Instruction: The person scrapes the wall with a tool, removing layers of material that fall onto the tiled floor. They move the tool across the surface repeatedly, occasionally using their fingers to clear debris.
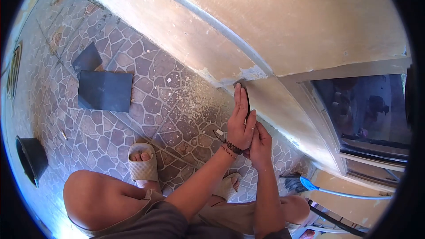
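My left hand (241, 126), with dark bracelets at its wrist, lies against the wall's lower edge. Its fingers are straight and together, pressed over a narrow dark grey piece of sandpaper (248, 99) that touches the wall at a whitish, chipped patch (253, 73). Just behind it, my right hand (261, 144) is closed close against the left palm and wrist; what its fingers hold is hidden. Two dark grey sheets (106, 90), like sandpaper, lie on the floor to the left.
Pale flakes and dust (195, 99) cover the stone-patterned floor (148, 90) beside the wall (186, 31). A black bucket (33, 159) stands at far left. A window (365, 110) is at right, above a blue-handled brush (310, 183). My slippered feet (144, 166) are below.
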Motion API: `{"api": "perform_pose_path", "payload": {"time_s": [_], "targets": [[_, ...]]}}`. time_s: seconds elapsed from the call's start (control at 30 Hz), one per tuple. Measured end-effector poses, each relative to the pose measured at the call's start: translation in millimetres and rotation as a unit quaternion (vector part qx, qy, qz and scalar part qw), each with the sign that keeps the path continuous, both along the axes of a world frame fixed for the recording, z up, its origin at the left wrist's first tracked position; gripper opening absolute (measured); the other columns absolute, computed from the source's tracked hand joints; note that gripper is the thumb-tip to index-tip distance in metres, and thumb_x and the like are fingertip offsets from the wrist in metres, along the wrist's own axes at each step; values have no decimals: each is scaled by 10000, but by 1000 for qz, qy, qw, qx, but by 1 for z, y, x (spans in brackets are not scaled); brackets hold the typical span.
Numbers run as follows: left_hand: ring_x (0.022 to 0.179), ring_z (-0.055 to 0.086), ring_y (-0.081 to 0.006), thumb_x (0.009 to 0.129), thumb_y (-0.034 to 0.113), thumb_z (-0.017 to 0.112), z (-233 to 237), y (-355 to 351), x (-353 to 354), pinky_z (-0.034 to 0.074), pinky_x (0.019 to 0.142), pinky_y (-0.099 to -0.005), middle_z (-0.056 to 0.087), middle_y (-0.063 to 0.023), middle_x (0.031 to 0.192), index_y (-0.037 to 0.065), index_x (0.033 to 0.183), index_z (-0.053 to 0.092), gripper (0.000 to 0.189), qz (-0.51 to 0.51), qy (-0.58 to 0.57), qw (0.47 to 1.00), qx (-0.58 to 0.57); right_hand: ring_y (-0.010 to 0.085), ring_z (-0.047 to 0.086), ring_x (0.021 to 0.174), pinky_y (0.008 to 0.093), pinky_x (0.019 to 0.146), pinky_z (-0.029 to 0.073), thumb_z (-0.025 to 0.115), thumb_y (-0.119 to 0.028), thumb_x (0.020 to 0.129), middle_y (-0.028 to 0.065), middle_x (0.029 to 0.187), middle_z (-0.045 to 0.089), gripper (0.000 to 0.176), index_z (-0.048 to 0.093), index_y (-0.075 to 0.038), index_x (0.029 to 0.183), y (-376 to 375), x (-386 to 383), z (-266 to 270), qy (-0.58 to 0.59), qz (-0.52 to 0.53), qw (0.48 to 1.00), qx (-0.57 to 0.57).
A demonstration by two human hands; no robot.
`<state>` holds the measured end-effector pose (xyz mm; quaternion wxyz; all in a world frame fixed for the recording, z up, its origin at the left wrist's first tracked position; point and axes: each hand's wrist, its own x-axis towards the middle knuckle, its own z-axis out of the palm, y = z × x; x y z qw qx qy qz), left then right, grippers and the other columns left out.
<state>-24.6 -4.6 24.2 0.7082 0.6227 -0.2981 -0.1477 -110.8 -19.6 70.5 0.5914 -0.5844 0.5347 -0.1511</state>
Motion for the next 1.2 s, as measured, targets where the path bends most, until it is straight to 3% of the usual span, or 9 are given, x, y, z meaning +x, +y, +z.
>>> {"api": "perform_pose_path", "payload": {"time_s": [0.13, 0.23, 0.3, 0.4, 0.5, 0.6, 0.73, 0.87, 1.2], "targets": [[1352, 288, -380, 899, 73, 456, -2, 4, 7, 360, 1032, -363, 221, -269, 1478, -33, 1438, 220, 598, -17, -33, 999, 22, 51, 513, 620, 213, 528, 419, 426, -141, 992, 16, 787, 594, 264, 577, 9, 1149, 5, 1, -5, -10, -17, 999, 30], [1341, 311, -380, 896, 69, 461, -1, 3, 12, 359, 1030, -358, 256, -274, 1462, -39, 1431, 235, 591, -19, 46, 998, 33, 78, 575, 712, 235, 627, 477, 416, -164, 999, 49, 799, 622, 275, 556, -5, 1173, 3, 2, -35, -16, 38, 982, -183], [1324, 352, -341, 893, 65, 469, 13, 3, 32, 362, 1018, -338, 304, -268, 1443, -53, 1423, 246, 587, 3, 77, 997, 30, 118, 588, 847, 279, 761, 475, 458, -106, 970, 96, 914, 653, 245, 572, 27, 1141, -10, 49, 13, 18, 151, 967, -203], [1297, 416, -263, 890, 60, 478, 20, 12, 97, 368, 996, -304, 373, -255, 1416, -79, 1411, 253, 584, 82, -2, 996, 17, 128, 594, 854, 284, 761, 473, 480, -115, 956, 142, 952, 666, 239, 573, 24, 1126, -5, 103, 4, -128, 109, 981, -98], [1335, 334, -370, 896, 81, 464, 4, 22, 94, 331, 1050, -363, 290, -269, 1452, -61, 1405, 282, 559, 57, -9, 998, 14, 145, 602, 844, 282, 751, 475, 484, -136, 954, 139, 928, 661, 238, 578, 14, 1113, 8, 95, -11, -58, 130, 976, -164], [1353, 294, -375, 896, 83, 459, 10, 18, 57, 306, 1069, -374, 268, -272, 1460, -71, 1408, 263, 569, 52, 13, 999, -4, 155, 610, 809, 284, 727, 480, 469, -149, 963, 97, 877, 644, 237, 581, 3, 1106, 4, 60, 6, 25, 127, 983, -131], [1368, 264, -365, 887, 75, 461, 31, 2, 11, 278, 1084, -374, 245, -276, 1469, -89, 1407, 249, 585, 18, 65, 997, -30, 90, 527, 547, 242, 499, 421, 441, -167, 981, 24, 695, 571, 237, 588, -20, 1094, -4, 19, 50, 78, 59, 995, -17], [1380, 248, -346, 863, 39, 466, 57, -6, 4, 236, 1102, -376, 234, -277, 1475, -117, 1395, 251, 594, 26, 64, 996, -63, 26, 420, 436, 207, 384, 322, 416, -183, 995, -18, 595, 497, 244, 580, -31, 1093, -10, 11, 78, 51, 56, 997, 18], [1369, 260, -364, 851, 19, 463, 66, -7, 10, 286, 1079, -368, 225, -290, 1470, -98, 1404, 252, 604, 21, 8, 999, -29, 40, 453, 437, 212, 388, 347, 424, -174, 993, -8, 602, 516, 245, 570, -21, 1119, -10, 10, 81, 8, 42, 999, 20]]}}
